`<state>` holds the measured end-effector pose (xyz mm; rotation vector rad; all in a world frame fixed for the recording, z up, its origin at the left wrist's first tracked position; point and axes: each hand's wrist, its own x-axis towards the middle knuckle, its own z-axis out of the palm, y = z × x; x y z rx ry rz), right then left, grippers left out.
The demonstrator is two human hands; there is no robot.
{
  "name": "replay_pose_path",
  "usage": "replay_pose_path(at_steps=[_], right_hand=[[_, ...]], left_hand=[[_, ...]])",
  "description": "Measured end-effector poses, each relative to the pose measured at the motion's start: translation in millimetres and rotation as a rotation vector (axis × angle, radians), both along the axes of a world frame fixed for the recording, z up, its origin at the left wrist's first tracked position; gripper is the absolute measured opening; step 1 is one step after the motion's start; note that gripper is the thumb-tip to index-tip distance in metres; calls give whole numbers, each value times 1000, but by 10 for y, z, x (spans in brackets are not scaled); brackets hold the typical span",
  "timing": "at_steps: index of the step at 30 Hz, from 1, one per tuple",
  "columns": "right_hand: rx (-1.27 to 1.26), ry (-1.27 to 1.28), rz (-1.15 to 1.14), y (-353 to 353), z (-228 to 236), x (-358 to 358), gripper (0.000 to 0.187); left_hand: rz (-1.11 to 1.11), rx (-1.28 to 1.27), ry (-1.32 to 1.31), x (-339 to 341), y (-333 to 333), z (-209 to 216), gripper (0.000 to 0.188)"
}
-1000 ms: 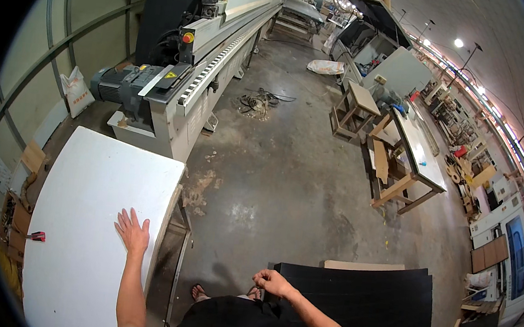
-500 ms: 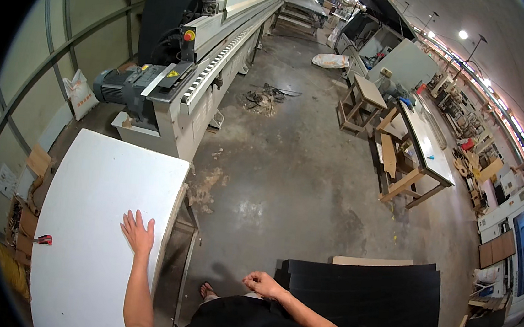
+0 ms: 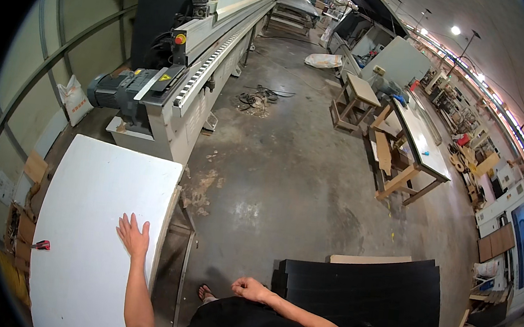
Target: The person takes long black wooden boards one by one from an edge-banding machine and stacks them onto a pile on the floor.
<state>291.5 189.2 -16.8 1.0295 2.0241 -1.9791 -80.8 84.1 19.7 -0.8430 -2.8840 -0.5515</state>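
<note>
My left hand [image 3: 134, 237] lies flat on a white-topped worktable [image 3: 96, 179], its fingers spread and nothing in its grasp. At the table's left edge rests a red and black utility knife [image 3: 43, 244], well apart from that hand. In front of my body my right hand [image 3: 251, 288] is held with its fingers curled in, and nothing shows in it. Just to its right is a stack of black boards [image 3: 363, 293], partly hidden by my forearm and dark clothing.
Ahead on the left stands a long grey machine [image 3: 184, 115] with a motor [image 3: 114, 89]. A white sack [image 3: 75, 101] leans by the wall. Tangled scraps [image 3: 259, 99] lie on the concrete floor [image 3: 261, 176]. To the right are a small wooden stand [image 3: 362, 90] and a white-topped bench [image 3: 422, 141].
The view has shifted slightly, so the surroundings sit a little further left. My left hand keeps its place on the table, and my right hand stays curled near my body.
</note>
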Motion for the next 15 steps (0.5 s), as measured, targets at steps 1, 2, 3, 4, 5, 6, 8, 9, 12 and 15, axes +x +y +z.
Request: replay_pose_path(at_steps=[1, 2, 3, 4, 5, 6, 8, 9, 12, 15], right_hand=[[-14, -2, 0, -6, -5, 0, 23], [-24, 0, 0, -7, -8, 4, 23], [-33, 2, 2, -8, 8, 7, 23], [-43, 3, 4, -10, 23, 7, 23], [-44, 3, 2, -14, 38, 6, 23], [-45, 1, 0, -19, 44, 11, 23], [-44, -2, -2, -26, 53, 10, 23], [-42, -3, -3, -30, 42, 5, 23], [-25, -14, 11, -34, 28, -12, 22], [-29, -1, 4, -60, 27, -64, 21]], left_hand=[[1, 3, 4, -6, -4, -12, 59], [1, 6, 8, -13, -4, -21, 59], [-1, 12, 9, -14, -4, -33, 59], [-3, 19, 11, -15, -5, -45, 59], [-4, 25, 13, -18, -8, -56, 59], [-3, 20, 18, -22, -12, -67, 59], [1, 10, 27, -35, -17, -85, 59], [0, 20, 33, -38, -15, -90, 59], [-5, 47, 50, -44, -10, -115, 58], [-14, 64, 62, -49, -15, -148, 57]])
